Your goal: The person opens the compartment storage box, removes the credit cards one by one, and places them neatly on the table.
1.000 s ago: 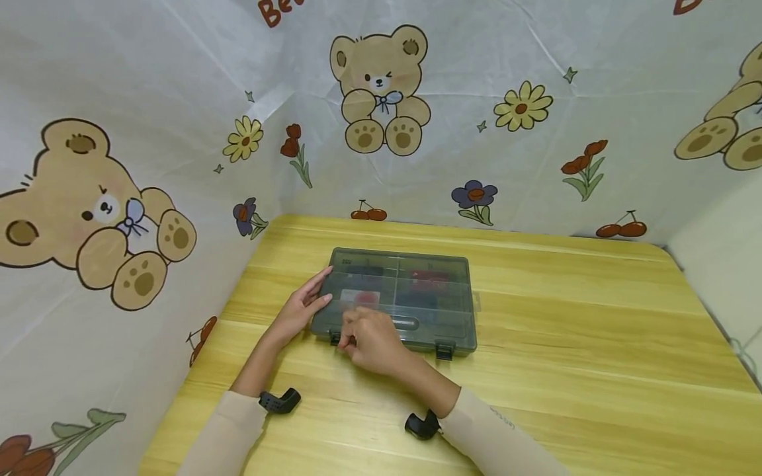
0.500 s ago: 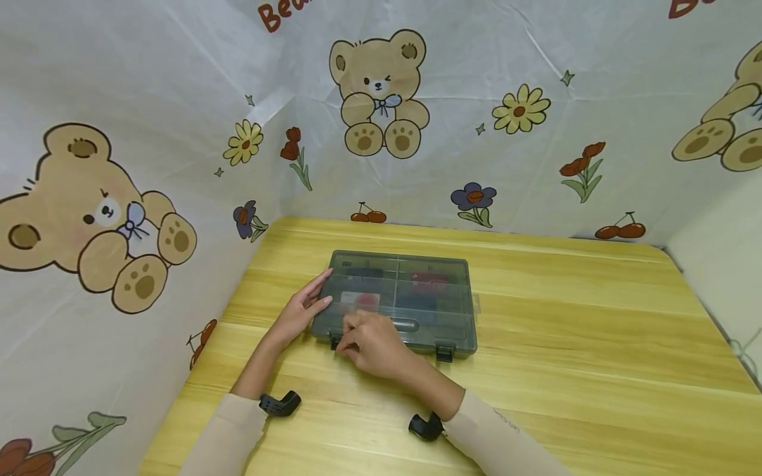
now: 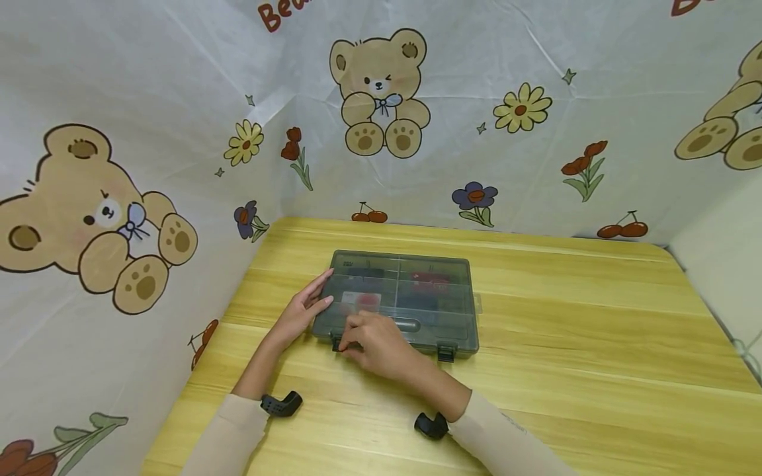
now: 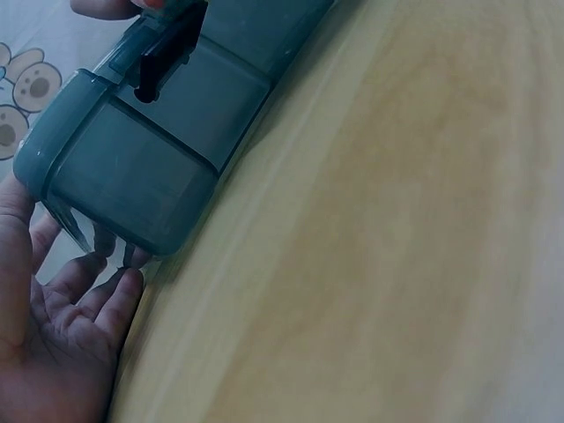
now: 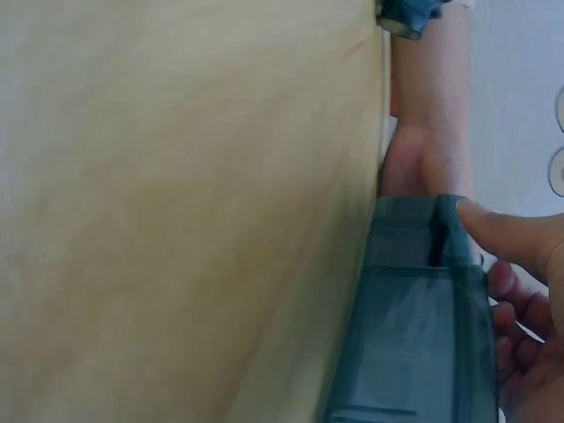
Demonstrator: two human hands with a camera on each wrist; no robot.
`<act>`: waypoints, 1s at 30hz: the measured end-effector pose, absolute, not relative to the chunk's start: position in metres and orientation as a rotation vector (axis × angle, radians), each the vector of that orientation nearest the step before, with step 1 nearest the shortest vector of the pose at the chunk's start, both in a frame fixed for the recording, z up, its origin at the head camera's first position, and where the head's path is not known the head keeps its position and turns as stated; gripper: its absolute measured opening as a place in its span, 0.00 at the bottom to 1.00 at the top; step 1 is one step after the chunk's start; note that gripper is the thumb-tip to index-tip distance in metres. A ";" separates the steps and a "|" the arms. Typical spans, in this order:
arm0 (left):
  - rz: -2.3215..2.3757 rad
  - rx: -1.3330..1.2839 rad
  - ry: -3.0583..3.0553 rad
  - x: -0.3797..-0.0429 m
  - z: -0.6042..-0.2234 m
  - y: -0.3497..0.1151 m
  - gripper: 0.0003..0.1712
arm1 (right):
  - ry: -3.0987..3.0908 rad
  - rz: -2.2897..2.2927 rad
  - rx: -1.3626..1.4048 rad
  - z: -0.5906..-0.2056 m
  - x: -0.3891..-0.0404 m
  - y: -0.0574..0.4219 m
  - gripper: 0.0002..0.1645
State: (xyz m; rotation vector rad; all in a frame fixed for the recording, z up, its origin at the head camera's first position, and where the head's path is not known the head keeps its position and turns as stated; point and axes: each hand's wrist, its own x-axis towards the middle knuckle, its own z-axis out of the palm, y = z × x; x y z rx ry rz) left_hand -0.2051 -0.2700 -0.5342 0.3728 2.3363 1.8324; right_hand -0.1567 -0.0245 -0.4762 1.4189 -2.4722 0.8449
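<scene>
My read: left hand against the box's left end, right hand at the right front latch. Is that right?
One thing is off: the right hand is at the left latch, not the right latch, as the head view shows. The rest stands: the left hand is against the left end of the box.

The table [image 3: 565,363] has a yellow wood-grain finish, with lighter and darker streaks running across its width; the far right corner is rounded. Directly on it lies a translucent grey-green case [image 3: 413,297], resting flat, closer to the left edge than the right and apart from the far edge. Its black latches [image 3: 446,354] face the near side; a clear tab [image 3: 478,303] projects at right.
</scene>
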 end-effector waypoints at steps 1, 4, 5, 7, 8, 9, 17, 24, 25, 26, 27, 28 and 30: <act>1.830 0.377 2.338 -0.205 -0.534 -0.270 0.34 | -2.491 0.860 1.428 -0.474 -0.156 -0.022 0.03; 1.823 0.385 2.349 -0.206 -0.535 -0.270 0.34 | -2.542 0.887 1.449 -0.468 -0.155 -0.016 0.03; 1.820 0.385 2.353 -0.206 -0.535 -0.270 0.34 | -2.553 0.894 1.454 -0.466 -0.155 -0.013 0.03; 1.819 0.394 2.357 -0.207 -0.535 -0.270 0.34 | -2.560 0.922 1.469 -0.461 -0.153 -0.008 0.04; 1.819 0.400 2.357 -0.207 -0.535 -0.271 0.34 | -2.554 0.943 1.473 -0.460 -0.151 -0.005 0.05; 1.819 0.400 2.356 -0.206 -0.534 -0.270 0.35 | -2.550 0.960 1.473 -0.458 -0.150 -0.002 0.05; 1.826 0.394 2.346 -0.204 -0.533 -0.270 0.35 | -2.501 1.056 1.430 -0.448 -0.140 0.019 0.08; 1.813 0.390 2.363 -0.204 -0.533 -0.271 0.33 | -2.472 1.112 1.337 -0.438 -0.136 0.043 0.11; 1.813 0.387 2.364 -0.204 -0.533 -0.271 0.33 | -2.461 1.119 1.318 -0.436 -0.135 0.046 0.11; 1.814 0.385 2.363 -0.204 -0.532 -0.270 0.34 | -2.451 1.124 1.299 -0.435 -0.134 0.049 0.11; 1.813 0.384 2.363 -0.204 -0.533 -0.270 0.34 | -2.438 1.125 1.281 -0.434 -0.133 0.053 0.11; 1.814 0.382 2.361 -0.204 -0.532 -0.270 0.34 | -2.426 1.125 1.259 -0.434 -0.132 0.056 0.11; 1.817 0.384 2.356 -0.204 -0.533 -0.269 0.35 | -2.412 1.125 1.214 -0.433 -0.130 0.063 0.11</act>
